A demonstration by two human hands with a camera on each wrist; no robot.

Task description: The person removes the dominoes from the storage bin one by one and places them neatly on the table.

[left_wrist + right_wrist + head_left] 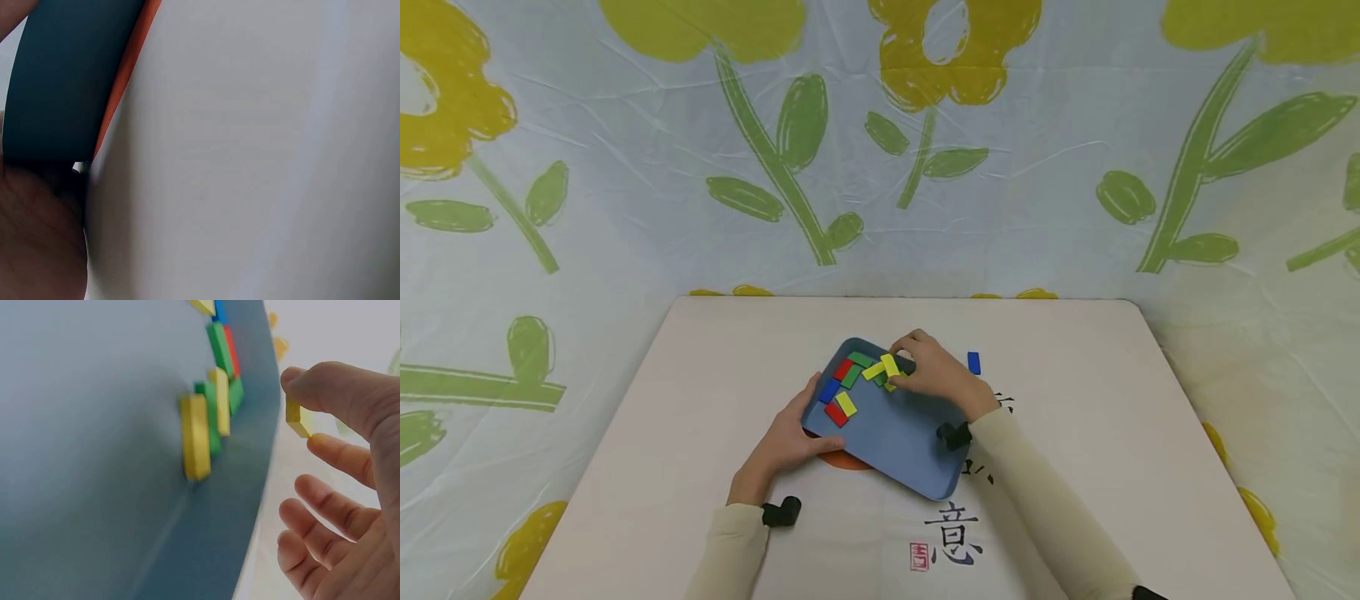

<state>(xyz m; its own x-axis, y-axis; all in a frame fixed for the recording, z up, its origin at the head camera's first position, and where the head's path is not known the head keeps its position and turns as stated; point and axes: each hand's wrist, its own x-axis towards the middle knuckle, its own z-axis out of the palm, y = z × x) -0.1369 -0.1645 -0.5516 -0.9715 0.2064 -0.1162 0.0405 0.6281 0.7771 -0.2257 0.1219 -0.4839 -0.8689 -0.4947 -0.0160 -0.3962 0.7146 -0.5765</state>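
Note:
A blue-grey tray (898,442) lies slanted on the table. My left hand (786,437) grips its left corner, thumb along the near rim; the left wrist view shows the palm against the tray's outer wall (69,81). Over the tray's far end, my right hand (936,371) pinches a yellow block (297,419) between thumb and index finger, the other fingers loosely bent. Inside the tray, several blocks gather toward the far left: red (836,414), blue (829,391), green (851,377) and yellow (846,404). Another yellow block (195,437) lies near the tray wall.
A single blue block (973,362) lies on the table (1075,358) right of the tray. Part of an orange shape (847,461) shows under the tray's near edge. Black characters (953,533) and a red seal mark (919,557) are on the surface nearer me.

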